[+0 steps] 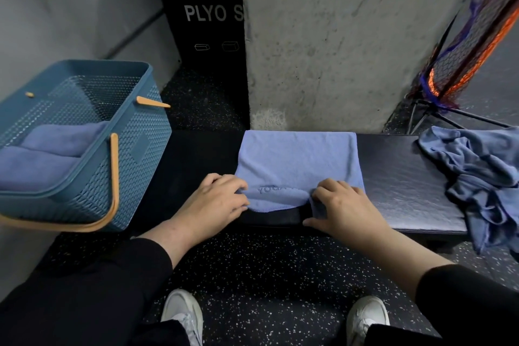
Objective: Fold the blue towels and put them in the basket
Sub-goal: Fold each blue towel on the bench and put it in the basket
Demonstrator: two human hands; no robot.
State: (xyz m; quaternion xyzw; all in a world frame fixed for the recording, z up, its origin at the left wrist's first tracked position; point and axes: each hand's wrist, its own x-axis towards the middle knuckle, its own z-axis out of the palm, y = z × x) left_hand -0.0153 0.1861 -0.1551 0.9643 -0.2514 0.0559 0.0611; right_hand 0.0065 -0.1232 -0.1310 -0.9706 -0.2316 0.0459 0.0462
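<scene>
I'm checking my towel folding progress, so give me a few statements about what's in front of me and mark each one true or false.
1. Both hands grip the near edge of the towel on the bench, left hand and right hand. True.
2. The basket is empty. False: folded blue towels lie inside.
3. A crumpled towel pile sits at the bench's right end. True.
4. The basket's handle is black. False: it is tan.
</scene>
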